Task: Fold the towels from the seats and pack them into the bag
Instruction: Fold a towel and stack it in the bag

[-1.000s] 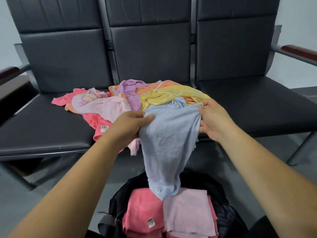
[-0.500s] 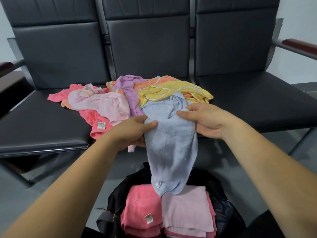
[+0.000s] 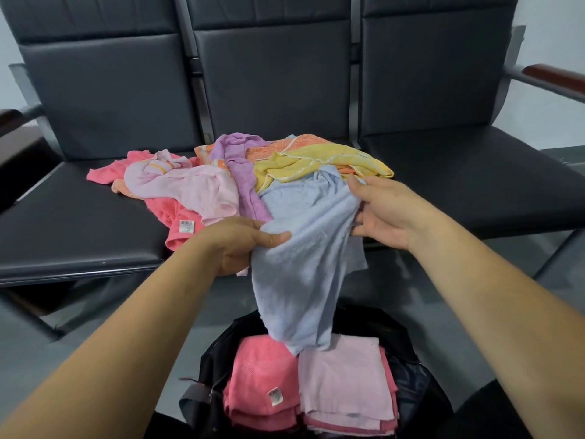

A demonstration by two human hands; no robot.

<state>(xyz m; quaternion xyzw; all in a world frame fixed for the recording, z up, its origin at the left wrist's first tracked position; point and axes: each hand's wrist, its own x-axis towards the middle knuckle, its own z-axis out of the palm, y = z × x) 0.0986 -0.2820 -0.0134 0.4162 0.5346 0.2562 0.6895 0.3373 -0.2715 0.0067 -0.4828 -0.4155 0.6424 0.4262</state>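
A light blue towel (image 3: 304, 264) hangs between my hands over the open black bag (image 3: 408, 375). My left hand (image 3: 234, 242) pinches its left edge with thumb on top. My right hand (image 3: 383, 213) grips its right edge, fingers curled into the cloth. Inside the bag lie a folded pink-red towel (image 3: 259, 384) and a folded pale pink towel (image 3: 345, 381). A heap of loose towels covers the middle seat: yellow (image 3: 319, 161), purple (image 3: 240, 172), pale pink (image 3: 186, 188), coral pink (image 3: 167, 213) and orange (image 3: 275, 147).
Three dark padded seats stand in a row, the left seat (image 3: 72, 229) and right seat (image 3: 474, 185) bare of towels. A wooden armrest (image 3: 554, 79) sticks out at the right. Grey floor lies around the bag.
My right hand has slid back to the right along the blue towel's top edge, spreading the cloth wider. The left hand kept its pinch and the towel's lower end stays over the bag.
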